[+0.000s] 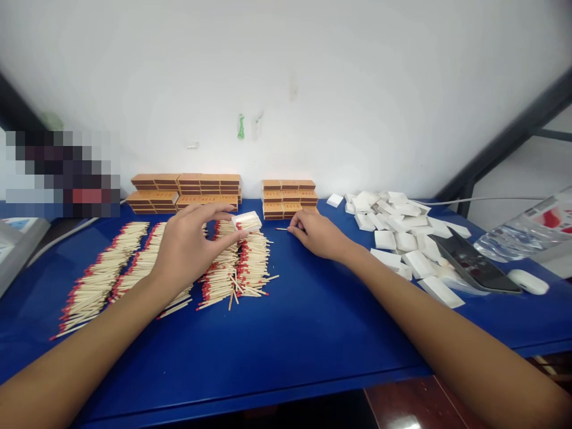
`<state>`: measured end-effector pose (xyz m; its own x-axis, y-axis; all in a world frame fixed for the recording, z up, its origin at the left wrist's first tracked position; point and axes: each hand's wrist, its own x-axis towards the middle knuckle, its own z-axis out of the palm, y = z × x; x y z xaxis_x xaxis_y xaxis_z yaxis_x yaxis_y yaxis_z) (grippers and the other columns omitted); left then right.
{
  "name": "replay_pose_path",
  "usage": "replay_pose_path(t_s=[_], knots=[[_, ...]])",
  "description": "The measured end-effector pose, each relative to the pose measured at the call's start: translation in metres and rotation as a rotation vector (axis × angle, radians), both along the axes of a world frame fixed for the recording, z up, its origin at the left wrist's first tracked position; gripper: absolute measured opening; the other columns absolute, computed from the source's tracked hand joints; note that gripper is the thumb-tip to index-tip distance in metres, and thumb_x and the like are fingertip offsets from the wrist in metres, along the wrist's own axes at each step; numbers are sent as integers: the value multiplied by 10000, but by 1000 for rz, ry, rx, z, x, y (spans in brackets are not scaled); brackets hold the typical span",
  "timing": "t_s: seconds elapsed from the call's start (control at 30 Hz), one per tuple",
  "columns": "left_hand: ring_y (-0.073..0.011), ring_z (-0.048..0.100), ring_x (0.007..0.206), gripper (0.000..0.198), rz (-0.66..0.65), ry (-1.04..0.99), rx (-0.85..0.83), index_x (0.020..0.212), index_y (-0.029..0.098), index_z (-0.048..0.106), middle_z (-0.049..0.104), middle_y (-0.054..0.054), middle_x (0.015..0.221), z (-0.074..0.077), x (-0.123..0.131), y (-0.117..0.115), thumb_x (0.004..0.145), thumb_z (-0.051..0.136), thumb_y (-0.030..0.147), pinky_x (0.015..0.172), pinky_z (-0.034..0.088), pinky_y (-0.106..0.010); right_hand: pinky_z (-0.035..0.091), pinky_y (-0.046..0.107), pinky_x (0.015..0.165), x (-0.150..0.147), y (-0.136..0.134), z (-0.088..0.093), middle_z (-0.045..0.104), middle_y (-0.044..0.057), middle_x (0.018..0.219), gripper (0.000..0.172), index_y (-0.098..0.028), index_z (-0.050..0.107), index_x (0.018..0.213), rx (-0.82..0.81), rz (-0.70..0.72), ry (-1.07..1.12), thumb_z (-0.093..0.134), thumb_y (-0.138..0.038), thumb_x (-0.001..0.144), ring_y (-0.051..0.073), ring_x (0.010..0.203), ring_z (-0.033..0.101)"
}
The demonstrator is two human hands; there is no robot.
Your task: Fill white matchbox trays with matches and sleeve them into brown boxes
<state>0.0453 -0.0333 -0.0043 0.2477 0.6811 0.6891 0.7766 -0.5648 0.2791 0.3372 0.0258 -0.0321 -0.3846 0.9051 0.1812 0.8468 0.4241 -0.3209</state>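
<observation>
My left hand [190, 244] hovers over rows of red-tipped matches [134, 268] on the blue table [295, 333], its fingers pinched on a small white matchbox tray [246, 221] that holds some matches. My right hand [318, 233] rests on the table to the right, fingertips closed on a single match [282, 229] lying on the cloth. A looser heap of matches [243, 265] lies just below the tray.
Stacks of orange matchbox sleeves [185, 192] [289, 198] line the wall. A pile of white inner trays [402, 229] lies at right, beside a phone [473, 262], a white earbud case [529, 281] and a plastic bag [522, 229]. A grey device [15, 247] sits at far left.
</observation>
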Motion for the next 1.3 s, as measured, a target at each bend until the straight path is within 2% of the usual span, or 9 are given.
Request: replay_pose_path(t_s=[0.1, 0.2, 0.3, 0.5, 0.7, 0.9, 1.03, 1.13, 1.3], knots=[[-267, 772, 1071, 376, 12, -26, -10, 1195, 254, 747, 842, -10, 1066, 1, 0, 0, 895, 876, 440, 956, 574, -400, 410, 326, 748, -5, -3, 2, 688, 78, 980, 93, -174, 647, 987, 14, 52, 48, 598, -211, 1057, 199, 837, 594], [-276, 772, 1058, 392, 14, -21, -22, 1204, 245, 746, 842, -17, 1045, 0, 1, -1, 891, 877, 441, 950, 580, -410, 399, 306, 722, -15, -10, 2, 657, 52, 942, 81, -177, 669, 995, 40, 163, 136, 653, -244, 1039, 178, 804, 569], [-287, 773, 1029, 430, 17, -10, -27, 1230, 245, 740, 843, -17, 1019, -1, 2, -1, 888, 871, 472, 930, 585, -423, 398, 297, 718, -24, -16, 0, 638, 40, 924, 86, -181, 687, 976, 10, 224, 142, 675, -248, 1029, 168, 791, 558], [-294, 774, 1014, 431, 16, -4, -35, 1238, 268, 739, 844, -13, 1010, 0, 1, -1, 900, 848, 513, 919, 585, -430, 430, 311, 765, -20, -17, 5, 664, 75, 1010, 108, -179, 654, 970, -36, 210, 96, 610, -224, 1059, 184, 847, 583], [-288, 775, 1028, 442, 23, 10, -40, 1225, 255, 731, 847, -10, 1027, -1, 2, 0, 878, 879, 487, 916, 580, -413, 423, 333, 744, 2, -10, 19, 684, 82, 940, 128, -194, 641, 944, -26, 162, 45, 570, -223, 1047, 204, 812, 590], [-281, 773, 1022, 441, 28, 15, -54, 1209, 255, 736, 847, -4, 1021, 0, 2, -1, 858, 901, 465, 920, 580, -400, 398, 324, 715, 5, -7, 13, 688, 76, 910, 85, -193, 642, 944, -42, 111, -20, 614, -239, 1009, 208, 807, 597], [-281, 768, 1021, 455, 0, 8, -68, 1245, 268, 727, 843, -7, 1014, -2, 1, 0, 878, 879, 491, 929, 575, -412, 394, 317, 719, 2, -4, 7, 681, 62, 906, 82, -187, 646, 1005, 11, 119, 13, 637, -268, 1018, 191, 771, 573], [-293, 760, 1052, 460, -34, 35, -83, 1235, 265, 727, 841, -29, 1066, -5, 0, 1, 887, 857, 536, 951, 570, -434, 395, 311, 709, 0, -2, 4, 678, 61, 898, 101, -186, 649, 979, -23, 117, 41, 596, -245, 1041, 186, 758, 567], [-296, 744, 1048, 437, -55, 73, -113, 1221, 267, 743, 835, -39, 1067, -7, 0, 3, 875, 875, 498, 943, 560, -435, 402, 315, 730, 0, -3, 8, 682, 68, 918, 109, -184, 638, 954, -30, 98, 62, 584, -212, 1044, 192, 791, 577]])
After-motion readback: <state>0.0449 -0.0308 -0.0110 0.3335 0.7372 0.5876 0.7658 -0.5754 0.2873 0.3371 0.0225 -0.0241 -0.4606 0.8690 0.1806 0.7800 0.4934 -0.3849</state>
